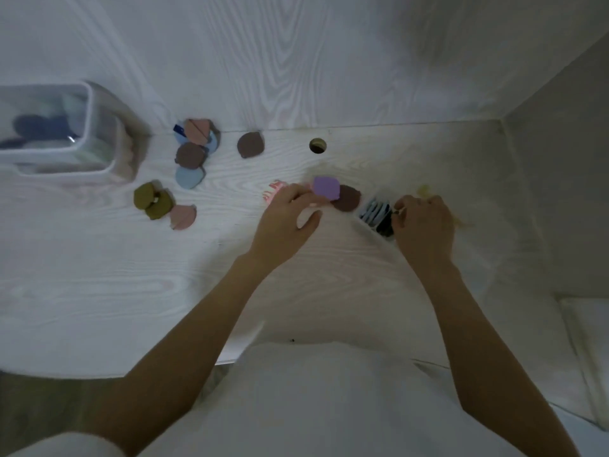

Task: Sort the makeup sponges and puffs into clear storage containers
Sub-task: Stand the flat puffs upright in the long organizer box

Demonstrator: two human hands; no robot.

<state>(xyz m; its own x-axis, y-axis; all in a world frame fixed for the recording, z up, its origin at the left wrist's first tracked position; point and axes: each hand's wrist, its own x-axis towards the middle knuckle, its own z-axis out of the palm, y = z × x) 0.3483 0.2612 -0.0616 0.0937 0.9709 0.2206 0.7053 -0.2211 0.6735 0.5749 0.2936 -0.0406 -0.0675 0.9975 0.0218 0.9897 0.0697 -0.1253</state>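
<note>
We sit at a white woodgrain desk in a corner. Our left hand pinches a purple puff; our right hand curls over a small clear container. Loose puffs lie leftward, near a large clear bin.

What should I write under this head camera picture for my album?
Left hand holds a purple puff; right hand at a small clear container.

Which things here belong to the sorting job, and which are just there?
Job: flat purple sponge pinched in left hand; small clear container under right hand; large clear plastic tub; loose brown, blue, olive and pink puffs.

Just there: round cable hole; white wood-grain desk.
</note>
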